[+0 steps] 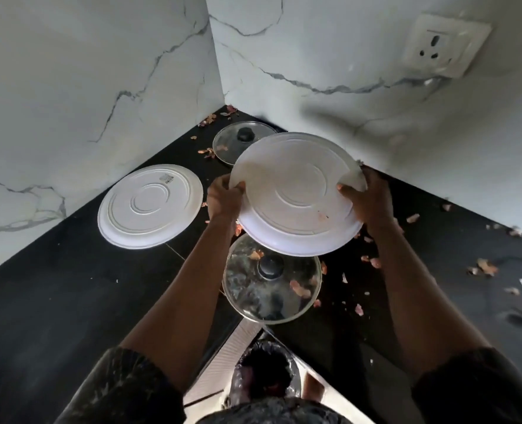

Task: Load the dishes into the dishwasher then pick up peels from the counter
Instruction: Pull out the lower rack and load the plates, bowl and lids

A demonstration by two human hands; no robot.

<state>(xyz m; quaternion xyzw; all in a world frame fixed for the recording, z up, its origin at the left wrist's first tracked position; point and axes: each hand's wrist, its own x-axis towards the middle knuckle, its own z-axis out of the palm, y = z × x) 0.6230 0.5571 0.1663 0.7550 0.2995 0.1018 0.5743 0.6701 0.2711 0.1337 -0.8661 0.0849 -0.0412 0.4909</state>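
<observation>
The left hand (pixel 224 198) and right hand (pixel 368 201) grip opposite edges of a round white plate (pixel 296 194), fingers curled over its rim. It is held bottom-up and tilted above the black stone counter (pixel 70 286). Just beneath it lies a round glass lid with a black knob (pixel 272 280). Pinkish-brown peels (pixel 483 267) scatter the counter to the right — a few lie on that lid. A second white plate (pixel 149 206) lies upside down to the left, a second glass lid (pixel 238 142) sits in the corner, and a white wall socket (pixel 446 44) is set in the marbled wall above.
</observation>
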